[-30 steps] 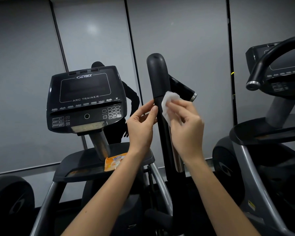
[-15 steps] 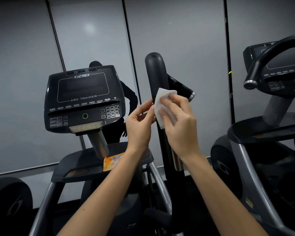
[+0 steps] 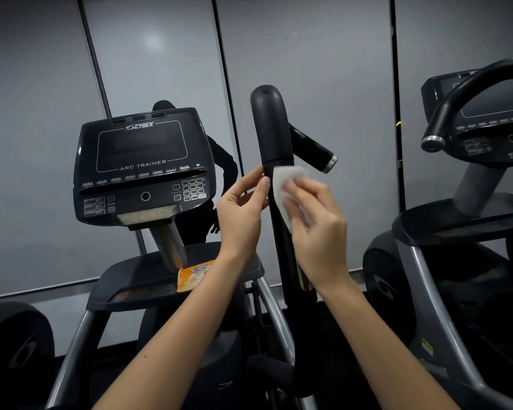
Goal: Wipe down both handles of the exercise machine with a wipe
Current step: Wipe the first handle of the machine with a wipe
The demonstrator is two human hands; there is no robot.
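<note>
The machine's tall black upright handle stands in the middle. My right hand holds a white wipe against the right side of the shaft, just below the thick grip. My left hand is on the shaft's left side at the same height, fingers extended and fingertips touching it. A short side grip with a silver end juts out behind the wipe. Another dark curved handle shows partly behind the console.
The black console sits to the left. An orange wipe packet lies on the tray below it. A neighbouring machine with a curved handlebar stands close on the right. Grey wall panels are behind.
My right hand slid the wipe across the front of the shaft and back to its right side. My left hand stayed at the shaft.
</note>
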